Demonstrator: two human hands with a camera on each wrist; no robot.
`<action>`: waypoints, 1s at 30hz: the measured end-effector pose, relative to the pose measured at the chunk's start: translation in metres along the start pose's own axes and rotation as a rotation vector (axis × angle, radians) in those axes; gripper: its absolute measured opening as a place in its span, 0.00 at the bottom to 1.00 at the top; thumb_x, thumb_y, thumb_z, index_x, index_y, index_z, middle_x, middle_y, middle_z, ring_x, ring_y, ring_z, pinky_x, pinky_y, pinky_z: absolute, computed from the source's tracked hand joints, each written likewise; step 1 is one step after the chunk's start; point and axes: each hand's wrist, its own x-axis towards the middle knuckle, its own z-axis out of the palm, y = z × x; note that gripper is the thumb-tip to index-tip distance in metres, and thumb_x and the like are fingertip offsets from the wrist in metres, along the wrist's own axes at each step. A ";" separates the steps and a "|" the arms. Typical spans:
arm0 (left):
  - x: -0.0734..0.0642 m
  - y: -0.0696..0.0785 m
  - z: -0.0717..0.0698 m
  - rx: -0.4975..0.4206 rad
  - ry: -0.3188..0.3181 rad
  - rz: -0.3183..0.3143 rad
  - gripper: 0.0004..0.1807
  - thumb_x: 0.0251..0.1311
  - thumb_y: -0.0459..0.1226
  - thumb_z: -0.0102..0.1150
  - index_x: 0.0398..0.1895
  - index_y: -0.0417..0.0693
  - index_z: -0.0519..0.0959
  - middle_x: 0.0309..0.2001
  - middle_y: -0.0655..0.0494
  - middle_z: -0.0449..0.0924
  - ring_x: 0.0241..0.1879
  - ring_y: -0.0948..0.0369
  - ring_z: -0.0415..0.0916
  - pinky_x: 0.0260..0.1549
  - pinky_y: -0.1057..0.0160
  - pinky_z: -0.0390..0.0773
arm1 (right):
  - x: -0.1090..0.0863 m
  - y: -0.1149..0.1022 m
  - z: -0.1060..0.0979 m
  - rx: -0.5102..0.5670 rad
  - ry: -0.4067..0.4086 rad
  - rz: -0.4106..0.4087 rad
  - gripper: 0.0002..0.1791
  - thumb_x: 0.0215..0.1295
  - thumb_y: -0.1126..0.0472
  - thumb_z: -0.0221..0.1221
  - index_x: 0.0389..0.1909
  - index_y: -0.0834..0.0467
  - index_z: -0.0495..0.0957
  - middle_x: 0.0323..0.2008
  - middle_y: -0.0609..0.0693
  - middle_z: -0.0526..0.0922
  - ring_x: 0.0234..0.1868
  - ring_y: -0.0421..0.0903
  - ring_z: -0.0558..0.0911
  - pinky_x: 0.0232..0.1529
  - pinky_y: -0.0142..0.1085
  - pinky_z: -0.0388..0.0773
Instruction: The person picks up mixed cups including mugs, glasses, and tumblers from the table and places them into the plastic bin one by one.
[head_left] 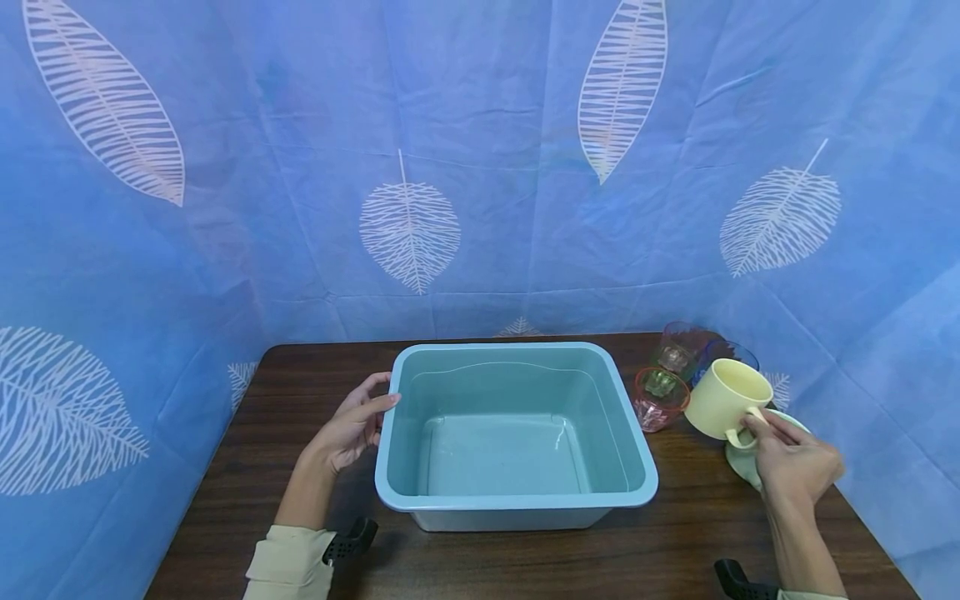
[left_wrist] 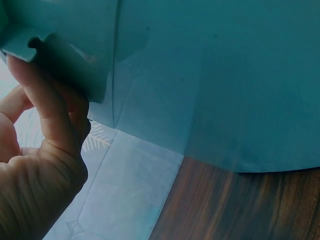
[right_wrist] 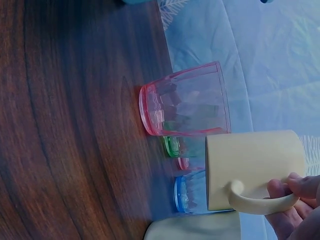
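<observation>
A light blue plastic basin [head_left: 517,503] stands on the table with nothing inside it. My left hand [head_left: 354,423] grips its left rim, the thumb at the top edge and the fingers hooked under the lip [left_wrist: 22,42]. By its handle, my right hand [head_left: 797,458] holds a pale yellow mug [head_left: 716,400], raised above the table. Close beside the mug are clear tumblers with coloured tints: a red one [head_left: 660,406], a green one [right_wrist: 172,146] and a blue one [right_wrist: 192,192]. Under the right hand, a pale green cup-like piece [head_left: 742,462] is partly hidden.
The dark wooden table [head_left: 322,358] reaches back to a blue leaf-patterned cloth [head_left: 487,208]. Another pinkish tumbler [head_left: 681,343] stands at the back right, behind the red one. Along the right, the cloth hangs close to the table's edge.
</observation>
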 end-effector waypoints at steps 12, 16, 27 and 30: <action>0.000 0.000 0.000 -0.004 0.016 -0.009 0.27 0.77 0.32 0.51 0.72 0.45 0.54 0.35 0.50 0.86 0.28 0.61 0.88 0.24 0.64 0.88 | -0.001 -0.007 -0.001 0.065 -0.002 0.047 0.19 0.61 0.64 0.73 0.51 0.68 0.84 0.16 0.23 0.77 0.23 0.19 0.79 0.27 0.12 0.75; 0.000 0.001 0.000 -0.010 0.007 -0.002 0.27 0.77 0.32 0.51 0.72 0.45 0.54 0.36 0.49 0.86 0.29 0.60 0.89 0.24 0.63 0.89 | 0.000 -0.008 -0.001 0.084 0.016 0.044 0.18 0.61 0.64 0.73 0.50 0.67 0.85 0.16 0.24 0.78 0.23 0.20 0.79 0.27 0.12 0.75; 0.000 0.002 0.000 -0.010 0.016 -0.009 0.27 0.77 0.32 0.51 0.73 0.45 0.54 0.37 0.50 0.85 0.28 0.61 0.88 0.23 0.64 0.88 | 0.005 -0.016 -0.002 0.356 0.027 0.077 0.16 0.55 0.71 0.75 0.46 0.63 0.87 0.18 0.35 0.84 0.22 0.27 0.84 0.31 0.15 0.79; 0.001 0.002 0.000 -0.012 0.018 -0.014 0.27 0.77 0.31 0.51 0.73 0.46 0.55 0.37 0.50 0.86 0.28 0.61 0.88 0.23 0.63 0.88 | 0.005 -0.018 -0.003 0.357 0.033 0.075 0.16 0.54 0.71 0.75 0.45 0.63 0.88 0.18 0.35 0.84 0.22 0.28 0.84 0.31 0.15 0.79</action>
